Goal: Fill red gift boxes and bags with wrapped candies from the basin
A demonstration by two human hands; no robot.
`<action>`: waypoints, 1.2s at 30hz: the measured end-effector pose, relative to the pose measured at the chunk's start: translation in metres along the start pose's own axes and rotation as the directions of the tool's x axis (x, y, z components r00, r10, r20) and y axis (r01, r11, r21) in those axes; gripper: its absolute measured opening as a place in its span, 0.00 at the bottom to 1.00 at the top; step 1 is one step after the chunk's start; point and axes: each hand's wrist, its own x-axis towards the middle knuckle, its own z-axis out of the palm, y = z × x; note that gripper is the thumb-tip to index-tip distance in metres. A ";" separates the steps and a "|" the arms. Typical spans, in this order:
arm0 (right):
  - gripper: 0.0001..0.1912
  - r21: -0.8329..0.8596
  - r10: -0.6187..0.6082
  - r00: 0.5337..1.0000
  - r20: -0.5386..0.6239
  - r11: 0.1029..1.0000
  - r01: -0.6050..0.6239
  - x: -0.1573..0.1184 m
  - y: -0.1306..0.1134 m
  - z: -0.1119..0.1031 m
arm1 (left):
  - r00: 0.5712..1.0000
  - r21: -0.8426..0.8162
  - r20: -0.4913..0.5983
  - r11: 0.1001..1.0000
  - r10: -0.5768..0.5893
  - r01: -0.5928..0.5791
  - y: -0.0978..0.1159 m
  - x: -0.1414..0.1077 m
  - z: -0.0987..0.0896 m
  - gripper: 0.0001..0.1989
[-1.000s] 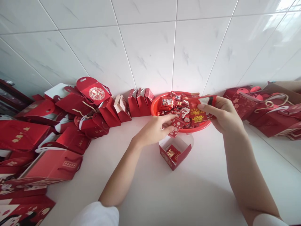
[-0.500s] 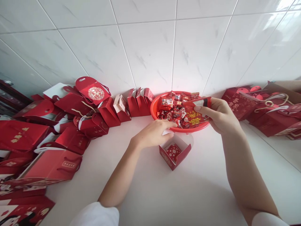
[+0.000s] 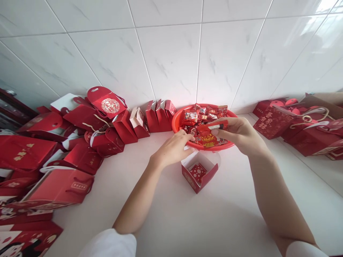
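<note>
The small open box (image 3: 191, 181) sits on the tabletop (image 3: 171, 214) in front of me, just on the near side of the red basin (image 3: 175, 125). Its top is open, and I can see a red packet with pale dots (image 3: 198, 172) lying inside. I judge the box only partly filled: there is space above that packet, and the lid isn't closed over it.

My left hand (image 3: 170, 148) is at the near left edge of the basin, partly open, with thumb and forefinger apart and the fingertips at the wrapped sweets (image 3: 191, 116). I see nothing held in it. My right hand (image 3: 241, 135) is closed in a pinch, thumb against fingers, on the end of a red packet with yellow lettering (image 3: 211, 140), which hangs over the basin, outside the box. A good heap of sweets lies in the basin.

Further out, a row of upright red cartons (image 3: 125, 126) stands to the left of the basin along the tiled wall (image 3: 168, 57). Beyond them is a crowd of red gift boxes (image 3: 80, 159), some with gaping tops, and more red boxes (image 3: 273, 123) stand on my right. I can't tell how many of these are filled.
</note>
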 end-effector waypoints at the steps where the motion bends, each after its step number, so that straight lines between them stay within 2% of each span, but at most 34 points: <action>1: 0.11 0.009 -0.008 1.000 0.017 1.000 0.008 0.000 -0.001 0.001 | 0.999 0.003 -0.009 0.999 -0.047 0.047 -0.001 -0.001 0.000 0.17; 4: 0.11 0.013 -0.054 0.997 0.048 0.999 0.053 0.000 -0.004 0.002 | 0.991 -0.006 0.023 0.991 -0.131 0.131 -0.003 -0.003 0.000 0.18; 6: 0.11 -0.017 -0.092 0.994 0.057 0.996 0.093 0.001 -0.004 0.002 | 0.991 -0.037 0.061 0.992 -0.120 0.123 -0.002 -0.004 -0.001 0.20; 11: 0.13 -0.094 -0.151 0.982 0.114 0.982 0.162 0.000 -0.002 0.000 | 0.973 -0.189 0.218 0.981 0.076 -0.035 0.011 -0.007 -0.008 0.20; 13: 0.13 -0.074 -0.170 0.976 0.135 0.981 0.181 -0.002 -0.002 0.000 | 0.964 -0.198 0.226 0.976 0.138 -0.093 0.014 -0.008 -0.010 0.20; 15: 0.14 -0.043 -0.179 0.972 0.154 0.981 0.188 -0.004 -0.004 0.000 | 0.967 -0.208 0.188 0.969 0.170 -0.130 0.013 -0.009 -0.011 0.20; 20: 0.12 -0.111 -0.094 0.962 0.257 0.986 0.126 -0.008 -0.015 0.001 | 0.962 -0.317 0.119 0.927 0.247 -0.200 0.008 -0.009 -0.012 0.16; 24: 0.13 -0.193 -0.086 0.942 0.326 0.969 0.155 -0.010 -0.021 0.000 | 0.944 -0.335 0.120 0.907 0.308 -0.253 0.007 -0.005 -0.010 0.14; 28: 0.11 -0.260 -0.075 0.882 0.465 0.941 0.217 -0.011 -0.020 0.002 | 0.944 -0.339 0.159 0.914 0.290 -0.223 0.005 0.000 -0.008 0.09; 31: 0.10 -0.314 -0.018 0.834 0.551 0.922 0.228 -0.010 -0.017 0.004 | 0.943 -0.347 0.192 0.917 0.273 -0.195 0.002 0.002 -0.008 0.09; 33: 0.12 -0.369 0.025 0.828 0.560 0.903 0.222 -0.009 -0.015 0.007 | 0.947 -0.347 0.192 0.920 0.259 -0.182 0.001 0.002 -0.007 0.09; 36: 0.15 -0.445 0.084 0.851 0.518 0.877 0.184 -0.009 -0.013 0.010 | 0.960 -0.327 0.176 0.933 0.219 -0.152 -0.001 0.002 -0.005 0.11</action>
